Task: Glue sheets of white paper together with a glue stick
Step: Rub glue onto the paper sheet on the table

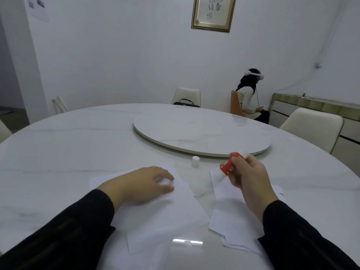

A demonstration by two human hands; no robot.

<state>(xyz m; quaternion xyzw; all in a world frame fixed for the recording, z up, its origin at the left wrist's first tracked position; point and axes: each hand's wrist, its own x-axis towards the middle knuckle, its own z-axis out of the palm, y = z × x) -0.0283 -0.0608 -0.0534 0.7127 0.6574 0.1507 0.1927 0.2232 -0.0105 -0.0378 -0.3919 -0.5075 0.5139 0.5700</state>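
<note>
White walls and a gilt-framed calligraphy piece [213, 13] back our round white marble table [58, 152] with its raised round turntable [200, 131]. From the head view, our left hand [140, 184] rests with loosely curled fingers on one white paper sheet [165, 217]. Our right hand [247, 182] grips the red glue stick [228, 165], tilted above a second stack of white sheets [229, 217] just beside the first. A small white cap [195, 161] stands upright between the sheets and turntable. Beyond, a seated person wearing a white headset [251, 96] faces away.

Marble table [78, 145]; turntable [200, 133]; cap [195, 161]; paper sheets [167, 217]
</note>
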